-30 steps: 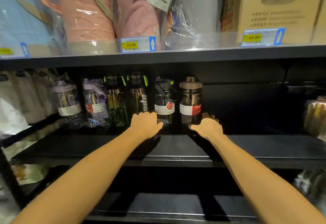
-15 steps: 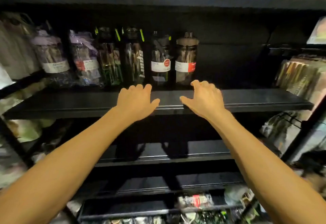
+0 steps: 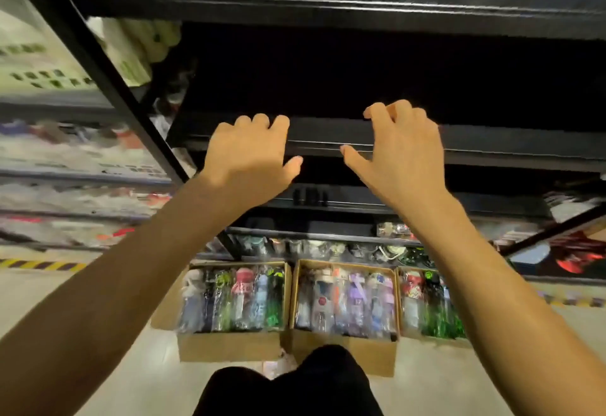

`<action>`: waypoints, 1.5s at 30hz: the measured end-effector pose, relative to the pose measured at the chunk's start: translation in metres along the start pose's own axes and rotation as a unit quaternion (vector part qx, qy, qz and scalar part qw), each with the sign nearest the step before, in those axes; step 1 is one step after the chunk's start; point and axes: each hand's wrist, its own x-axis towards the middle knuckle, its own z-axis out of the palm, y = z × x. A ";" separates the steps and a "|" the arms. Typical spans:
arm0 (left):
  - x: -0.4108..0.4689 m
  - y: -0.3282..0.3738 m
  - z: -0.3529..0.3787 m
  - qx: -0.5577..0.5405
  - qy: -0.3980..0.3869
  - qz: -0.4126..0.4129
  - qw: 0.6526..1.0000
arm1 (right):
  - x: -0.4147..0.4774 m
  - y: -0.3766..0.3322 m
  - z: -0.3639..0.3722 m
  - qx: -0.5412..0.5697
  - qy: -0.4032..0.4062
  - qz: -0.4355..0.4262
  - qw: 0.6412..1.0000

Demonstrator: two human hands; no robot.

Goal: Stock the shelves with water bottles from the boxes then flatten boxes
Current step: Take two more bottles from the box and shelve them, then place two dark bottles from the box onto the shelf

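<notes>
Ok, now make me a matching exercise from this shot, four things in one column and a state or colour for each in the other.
Things:
1 left hand
2 middle box
3 striped tape
4 shelf edge

Descriptions:
A full of wrapped bottles
B raised, holding nothing
C yellow and dark, on the floor
D black, horizontal

Pairs: 1-B, 2-A, 3-C, 4-D

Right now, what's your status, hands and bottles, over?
Left hand, right hand: empty, loosely curled, by shelf edge. Bottles packed in open boxes on floor. Nothing blocking them.
</notes>
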 end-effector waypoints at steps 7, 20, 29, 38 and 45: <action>-0.054 -0.052 0.093 -0.021 -0.098 -0.050 0.994 | -0.056 -0.062 0.100 -0.010 -0.115 -0.012 0.993; -0.056 0.044 0.203 -0.021 -0.159 0.039 0.986 | -0.160 0.016 0.191 0.002 -0.225 0.108 0.968; -0.021 0.243 0.309 -0.034 -0.233 0.100 0.967 | -0.241 0.195 0.267 -0.002 -0.278 0.203 0.939; 0.000 0.444 0.484 -0.078 -0.332 0.117 0.933 | -0.359 0.386 0.371 -0.018 -0.340 0.342 0.876; 0.002 0.553 0.598 -0.108 -0.394 0.075 0.910 | -0.434 0.490 0.451 0.005 -0.347 0.420 0.839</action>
